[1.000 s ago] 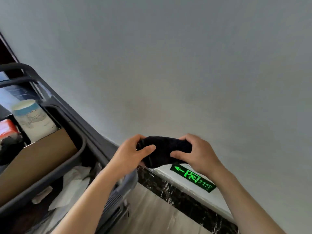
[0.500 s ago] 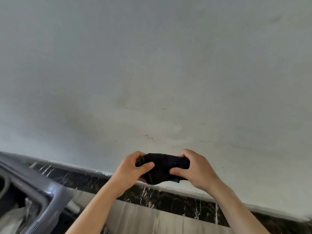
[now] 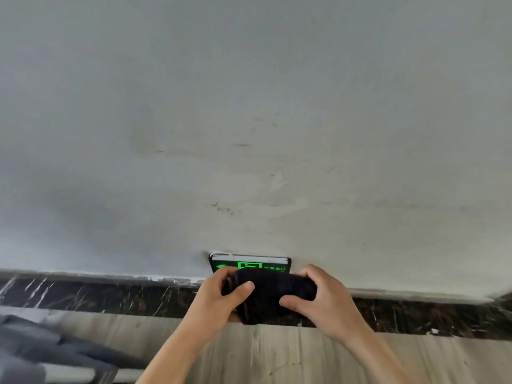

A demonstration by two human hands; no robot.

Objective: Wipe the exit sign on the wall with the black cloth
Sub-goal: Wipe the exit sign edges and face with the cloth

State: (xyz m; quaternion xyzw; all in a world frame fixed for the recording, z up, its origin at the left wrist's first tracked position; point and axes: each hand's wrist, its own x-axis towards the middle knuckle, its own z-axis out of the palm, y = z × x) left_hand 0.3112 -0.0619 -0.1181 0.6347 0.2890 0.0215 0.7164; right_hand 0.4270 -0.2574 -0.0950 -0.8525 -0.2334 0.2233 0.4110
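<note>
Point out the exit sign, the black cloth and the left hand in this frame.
exit sign [image 3: 249, 265]: head view, lit green panel above the cloth.
black cloth [image 3: 270, 289]: head view, middle of the bundle.
left hand [image 3: 214, 297]: head view, back of the hand.

Cloth is looking matt black and soft; wall showing matt scuffed paint; skirting gleaming like polished veined marble.
</note>
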